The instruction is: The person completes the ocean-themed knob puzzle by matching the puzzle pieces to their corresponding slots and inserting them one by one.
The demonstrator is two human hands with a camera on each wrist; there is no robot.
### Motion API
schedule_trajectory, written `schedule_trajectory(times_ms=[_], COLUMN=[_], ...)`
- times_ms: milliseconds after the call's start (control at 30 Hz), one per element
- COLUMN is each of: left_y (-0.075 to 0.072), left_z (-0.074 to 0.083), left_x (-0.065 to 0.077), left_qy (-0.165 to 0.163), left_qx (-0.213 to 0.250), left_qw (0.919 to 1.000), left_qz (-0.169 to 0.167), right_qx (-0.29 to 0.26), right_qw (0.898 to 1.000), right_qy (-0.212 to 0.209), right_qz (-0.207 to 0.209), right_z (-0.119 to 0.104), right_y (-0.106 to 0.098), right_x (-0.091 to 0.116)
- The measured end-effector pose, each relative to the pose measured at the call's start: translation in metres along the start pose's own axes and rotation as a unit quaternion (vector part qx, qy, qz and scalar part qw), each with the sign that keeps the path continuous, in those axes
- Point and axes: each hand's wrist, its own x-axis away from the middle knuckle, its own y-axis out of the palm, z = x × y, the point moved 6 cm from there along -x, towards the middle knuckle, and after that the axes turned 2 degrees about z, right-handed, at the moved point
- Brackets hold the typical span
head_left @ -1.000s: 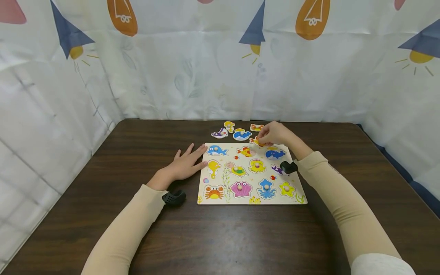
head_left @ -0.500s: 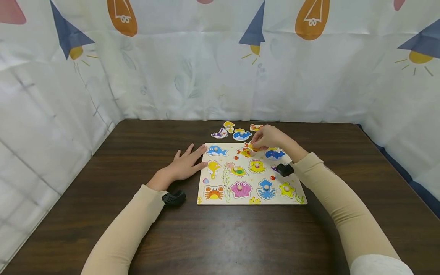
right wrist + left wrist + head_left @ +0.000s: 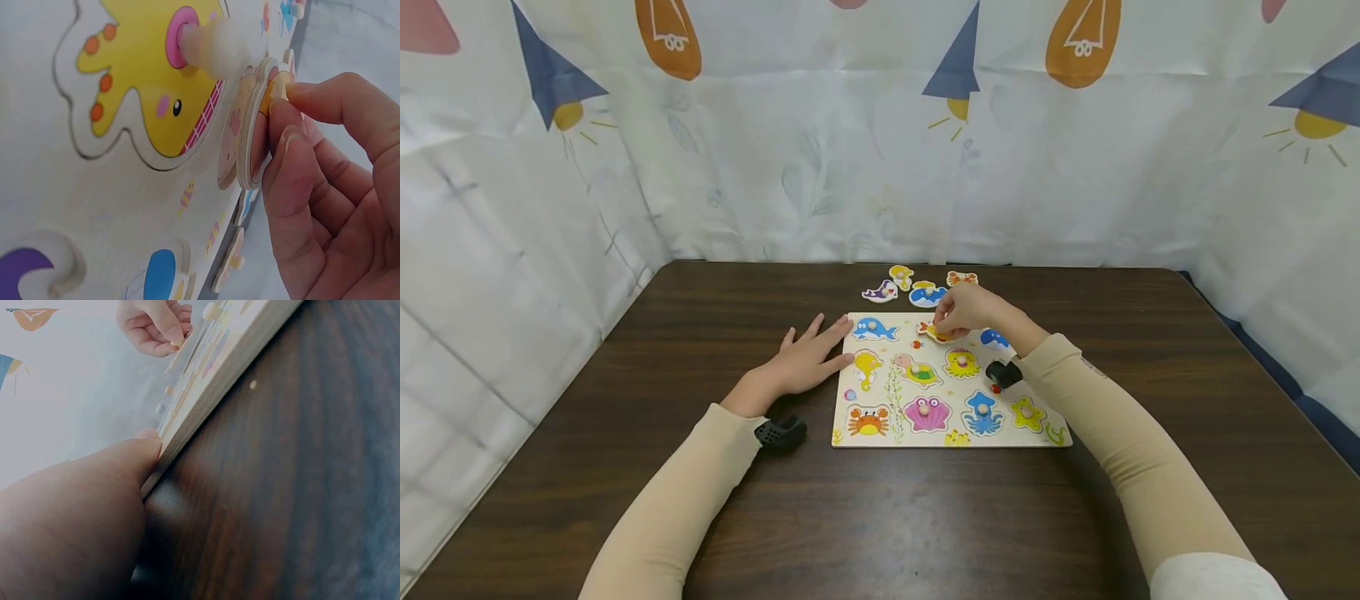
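My right hand (image 3: 977, 312) pinches a yellow-orange fish puzzle piece (image 3: 927, 331) over the fish spot near the top middle of the cream puzzle board (image 3: 992, 442). In the right wrist view the fish piece (image 3: 253, 150) stands right against the board's surface, fingertips on its back side. My left hand (image 3: 805, 360) rests on the table with fingers spread, fingertips at the board's left edge. Its thumb (image 3: 119, 469) presses at that edge in the left wrist view. An octopus piece (image 3: 156, 94) with a knob sits in the board just below my right hand.
Behind the board lie loose pieces: a purple-and-white one (image 3: 880, 291), a yellow one (image 3: 901, 277), a blue whale (image 3: 928, 294) and an orange crab (image 3: 962, 278). Several pieces, such as the pink shell (image 3: 927, 413), sit in the board. A patterned curtain (image 3: 880, 167) stands behind the table.
My right hand has carried the fish piece left and toward me, from behind the board's top edge onto the fish spot. The left hand has stayed put.
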Motion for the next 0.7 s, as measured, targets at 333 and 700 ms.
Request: schedule_trajectory(times_ms=[333, 700], left_y=[0.0005, -0.0007], left_z=[0.0008, 0.003], left_x=[0.0001, 0.0018], left_qy=[0.0, 0.002], left_qx=[0.0, 0.003], left_qw=[1.0, 1.0], left_qz=[0.001, -0.001], right_qx=[0.013, 0.017], right_qw=[1.0, 1.0], right_qy=[0.013, 0.012], right_qz=[-0.009, -0.023], right_z=[-0.0025, -0.0042], right_y=[0.0041, 0.0045], right_x=[-0.0074, -0.008])
